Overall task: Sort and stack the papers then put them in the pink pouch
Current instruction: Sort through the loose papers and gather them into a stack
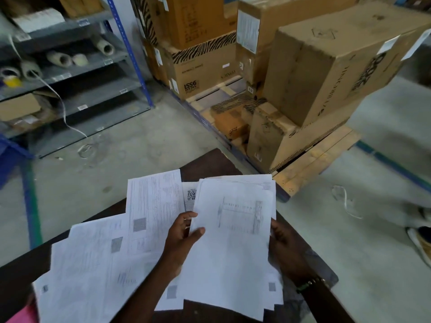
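At the bottom left corner we are seeing a sliver of the pink pouch (24,314) lying on the dark table (210,162), beside loose printed sheets (93,259) fanning across it. Our left hand (180,234) is pinching the left edge of the paper stack (233,241), thumb on top. Our right hand (285,245) is gripping the stack's right edge, a wristband (309,283) showing at its wrist, while cardboard boxes (326,66) are sitting on a wooden pallet (321,157) beyond.

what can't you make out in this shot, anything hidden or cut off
- Pink pouch: head view, only a corner shows, cut off by the bottom-left edge.
- Print on the held stack of papers: too blurred to read.
- Right hand: fingers hidden behind the stack.
- Table: mostly covered by loose sheets.
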### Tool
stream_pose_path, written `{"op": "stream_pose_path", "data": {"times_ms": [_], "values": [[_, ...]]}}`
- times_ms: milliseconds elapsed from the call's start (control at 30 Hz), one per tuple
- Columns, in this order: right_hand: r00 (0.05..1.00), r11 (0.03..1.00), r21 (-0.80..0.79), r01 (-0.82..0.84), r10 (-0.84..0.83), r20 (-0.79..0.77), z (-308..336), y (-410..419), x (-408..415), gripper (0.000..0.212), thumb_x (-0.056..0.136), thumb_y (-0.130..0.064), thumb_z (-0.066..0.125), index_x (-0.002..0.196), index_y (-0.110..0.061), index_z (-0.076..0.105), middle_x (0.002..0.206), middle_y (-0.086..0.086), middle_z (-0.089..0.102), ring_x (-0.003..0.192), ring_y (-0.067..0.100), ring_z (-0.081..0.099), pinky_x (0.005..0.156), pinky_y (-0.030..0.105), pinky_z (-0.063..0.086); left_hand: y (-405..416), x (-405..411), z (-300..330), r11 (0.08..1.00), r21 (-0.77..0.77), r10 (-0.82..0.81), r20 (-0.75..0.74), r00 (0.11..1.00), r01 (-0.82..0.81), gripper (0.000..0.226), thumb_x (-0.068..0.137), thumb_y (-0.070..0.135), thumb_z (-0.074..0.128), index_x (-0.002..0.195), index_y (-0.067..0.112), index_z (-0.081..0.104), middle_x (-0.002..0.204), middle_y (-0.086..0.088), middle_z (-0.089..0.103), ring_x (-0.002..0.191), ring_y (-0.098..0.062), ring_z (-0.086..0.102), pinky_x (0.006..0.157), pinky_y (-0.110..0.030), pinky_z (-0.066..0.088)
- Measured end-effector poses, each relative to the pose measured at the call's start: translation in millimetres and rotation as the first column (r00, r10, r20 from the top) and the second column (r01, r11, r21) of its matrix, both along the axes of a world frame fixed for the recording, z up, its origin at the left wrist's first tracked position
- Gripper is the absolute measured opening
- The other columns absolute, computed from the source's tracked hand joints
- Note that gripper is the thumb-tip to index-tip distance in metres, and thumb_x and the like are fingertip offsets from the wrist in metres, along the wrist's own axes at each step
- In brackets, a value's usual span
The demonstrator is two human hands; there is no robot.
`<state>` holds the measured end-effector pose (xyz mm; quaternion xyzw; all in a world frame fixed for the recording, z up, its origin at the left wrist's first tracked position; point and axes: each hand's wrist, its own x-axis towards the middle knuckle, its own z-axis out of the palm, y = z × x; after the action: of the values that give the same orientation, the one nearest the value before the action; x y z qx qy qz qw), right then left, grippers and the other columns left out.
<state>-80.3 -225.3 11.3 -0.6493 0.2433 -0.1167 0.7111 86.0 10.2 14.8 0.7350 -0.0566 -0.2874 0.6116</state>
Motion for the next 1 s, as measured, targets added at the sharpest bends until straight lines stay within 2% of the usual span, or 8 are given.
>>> {"op": "stream_pose_path", "data": {"times_ms": [100, 267, 333, 467, 600, 767, 900, 1000], "values": [[0.998, 0.996, 0.078, -0.047, 0.049, -0.027, -3.4, 0.6, -5.9, 0.027, 0.106, 0.005, 0.053, 0.123, -0.003, 0.072, 0.125, 0.024, 0.072, 0.118, 0.045, 0.068, 0.096, 0.070, 0.054, -2.5, -4.8, -7.8, 0.997, -0.040, 0.054, -0.105, 0.993, -0.059, 0.060, 0.081, 0.015, 0.084, 0.129, 0.032, 0.053, 0.125, 0.006, 0.071, 0.116, -0.016, 0.068, 0.083, -0.023, 0.060], [0.997, 0.963, 0.267, 0.028, -0.007, -0.079, 7.4, 11.3, -11.6, 0.052, 0.107, -0.055, 0.041, 0.127, -0.020, 0.075, 0.128, 0.015, 0.074, 0.113, 0.030, 0.074, 0.090, 0.046, 0.064, -9.3, -20.1, -10.4, 1.000, 0.022, 0.006, -0.067, 0.998, -0.005, 0.038, 0.086, 0.017, 0.079, 0.120, 0.030, 0.066, 0.112, 0.009, 0.078, 0.108, -0.016, 0.073, 0.082, -0.025, 0.061], [0.998, 0.990, 0.141, -0.008, 0.018, -0.065, 6.3, 12.1, -13.4, 0.040, 0.106, -0.051, 0.054, 0.142, -0.036, 0.062, 0.145, 0.003, 0.064, 0.127, 0.021, 0.067, 0.105, 0.054, 0.056, -5.8, -21.7, -9.0, 0.999, 0.022, 0.025, -0.018, 1.000, -0.024, 0.027, 0.088, 0.019, 0.077, 0.114, 0.028, 0.071, 0.109, 0.009, 0.079, 0.106, -0.017, 0.074, 0.085, -0.030, 0.062], [0.988, 0.959, -0.262, -0.107, 0.072, -0.137, 15.4, 26.6, 8.3, 0.099, 0.095, -0.038, 0.076, 0.163, -0.049, 0.006, 0.172, -0.024, 0.016, 0.157, 0.008, 0.025, 0.125, 0.046, 0.030, 13.4, -21.2, 7.7, 0.994, 0.022, 0.102, 0.086, 0.991, -0.104, 0.041, 0.088, 0.035, 0.077, 0.126, 0.031, 0.062, 0.117, 0.012, 0.075, 0.110, -0.012, 0.071, 0.083, -0.025, 0.062], [0.997, 0.955, -0.286, -0.074, 0.072, -0.018, 42.2, 58.1, 39.9, 0.115, 0.091, -0.038, 0.079, 0.162, -0.050, -0.010, 0.171, -0.031, 0.001, 0.158, 0.000, 0.017, 0.125, 0.041, 0.020, 47.6, -19.2, 42.1, 0.971, 0.046, 0.221, 0.207, 0.953, -0.236, 0.042, 0.085, 0.040, 0.077, 0.122, 0.033, 0.058, 0.114, 0.011, 0.074, 0.102, -0.003, 0.071, 0.073, -0.015, 0.060], [0.994, 0.988, -0.128, -0.084, 0.093, 0.065, 63.1, 90.9, 69.2, 0.079, 0.088, -0.014, 0.082, 0.154, -0.026, 0.042, 0.136, -0.018, 0.068, 0.122, 0.005, 0.068, 0.099, 0.037, 0.061, 92.9, -15.6, 83.1, 0.964, 0.066, 0.212, 0.391, 0.896, -0.257, 0.047, 0.081, 0.036, 0.081, 0.123, 0.037, 0.060, 0.112, 0.029, 0.070, 0.108, 0.005, 0.066, 0.079, -0.006, 0.054], [0.987, 0.972, -0.210, -0.108, 0.129, 0.091, 63.9, 120.9, 86.9, 0.044, 0.091, -0.002, 0.077, 0.125, -0.026, 0.063, 0.119, -0.026, 0.073, 0.111, -0.002, 0.071, 0.085, 0.019, 0.061, 114.8, -11.1, 77.5, 0.943, 0.060, 0.282, 0.377, 0.882, -0.327, 0.054, 0.075, 0.043, 0.085, 0.124, 0.039, 0.061, 0.110, 0.025, 0.072, 0.106, -0.002, 0.070, 0.081, -0.014, 0.058], [0.985, 0.968, -0.193, -0.159, 0.169, 0.032, 50.0, 142.6, 94.9, 0.038, 0.092, -0.004, 0.079, 0.121, -0.025, 0.070, 0.120, -0.016, 0.077, 0.112, 0.005, 0.073, 0.090, 0.030, 0.064, 124.9, -14.8, 65.7, 0.941, 0.095, 0.288, 0.279, 0.916, -0.324, 0.047, 0.075, 0.050, 0.081, 0.117, 0.053, 0.060, 0.108, 0.023, 0.072, 0.102, -0.009, 0.070, 0.088, -0.030, 0.058]]}}
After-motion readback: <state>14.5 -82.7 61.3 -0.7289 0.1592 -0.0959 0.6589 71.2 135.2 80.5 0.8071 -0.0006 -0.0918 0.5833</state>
